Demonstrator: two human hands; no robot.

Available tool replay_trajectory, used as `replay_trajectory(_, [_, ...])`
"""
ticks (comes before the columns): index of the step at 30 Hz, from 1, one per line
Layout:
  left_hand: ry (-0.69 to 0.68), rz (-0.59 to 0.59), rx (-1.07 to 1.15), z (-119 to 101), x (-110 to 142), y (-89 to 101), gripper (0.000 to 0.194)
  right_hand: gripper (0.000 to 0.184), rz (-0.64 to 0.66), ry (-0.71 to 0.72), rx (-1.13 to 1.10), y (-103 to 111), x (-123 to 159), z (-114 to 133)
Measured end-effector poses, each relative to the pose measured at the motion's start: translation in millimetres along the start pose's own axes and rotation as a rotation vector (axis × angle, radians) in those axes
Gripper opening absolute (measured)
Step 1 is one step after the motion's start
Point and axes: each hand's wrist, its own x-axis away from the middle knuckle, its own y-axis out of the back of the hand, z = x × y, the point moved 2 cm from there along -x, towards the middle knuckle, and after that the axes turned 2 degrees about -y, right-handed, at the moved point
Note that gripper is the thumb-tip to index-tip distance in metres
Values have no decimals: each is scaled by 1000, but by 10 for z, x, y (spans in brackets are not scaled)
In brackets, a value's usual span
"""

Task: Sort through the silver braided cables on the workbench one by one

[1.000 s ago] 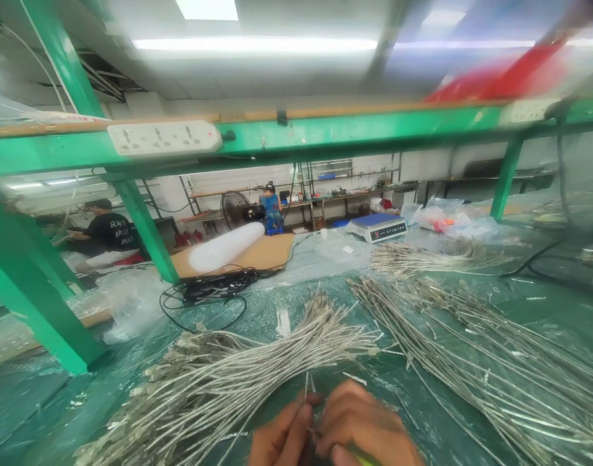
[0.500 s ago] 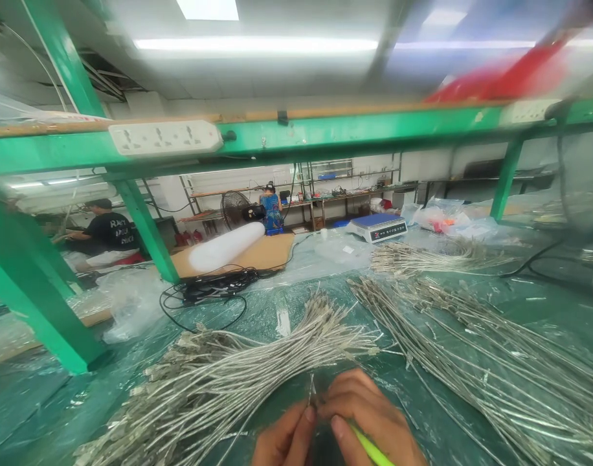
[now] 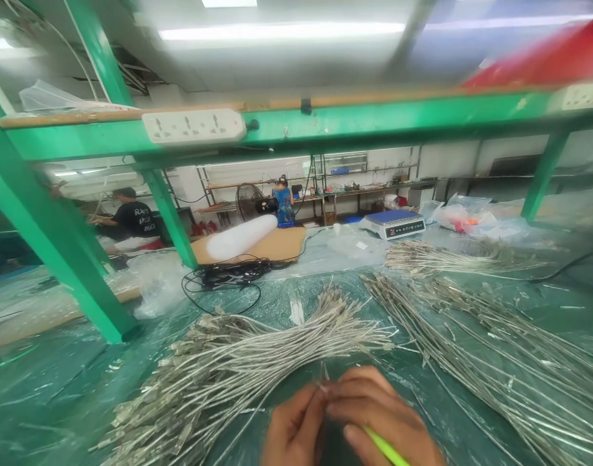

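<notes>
My left hand [image 3: 296, 424] is closed in a pinch at the bottom centre, thumb and forefinger on a thin silvery wire end [image 3: 324, 371] that pokes up between the hands. My right hand [image 3: 381, 411] meets it fingertip to fingertip, closed around a slim yellow-green handled tool [image 3: 386, 448]; its working end is hidden by the fingers. Just beyond and to the left lies a large bundle of silvery braided cables [image 3: 277, 346] with metal connector ends. More such cables [image 3: 452, 362] spread out to the right of my right hand.
Green plastic film [image 3: 68, 401] covers the table. Behind are a coiled black cable [image 3: 233, 275], a white foam roll [image 3: 243, 236], a blue-topped scale [image 3: 392, 223] and plastic bags [image 3: 466, 213]. A green frame with a power strip [image 3: 194, 126] crosses above. Two people work in the background.
The view has shifted, so the scene sits farther right and slightly higher on the left. Both hands stay together, with the silvery tip showing less above the fingers.
</notes>
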Motion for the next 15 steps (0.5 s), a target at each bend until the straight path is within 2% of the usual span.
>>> replay_trajectory(3, [98, 7, 36, 71, 25, -16, 34, 31, -75, -109, 156, -29, 78, -15])
replay_trajectory(7, [11, 18, 42, 110, 27, 9, 31, 35, -5, 62, 199, -58, 119, 2])
replay_trajectory(9, [52, 13, 24, 165, 6, 28, 31, 35, -88, -19, 231, 7, 113, -37])
replay_trajectory(11, [91, -2, -22, 226, -23, 42, 35, 34, -253, -200, 294, 83, 118, -80])
replay_trajectory(12, [91, 0, -46, 247, -39, 44, 37, 33, -253, -192, 289, 85, 120, -74])
replay_trajectory(15, [25, 28, -58, 240, -70, 37, 43, 34, -67, -51, 143, -16, 122, -5])
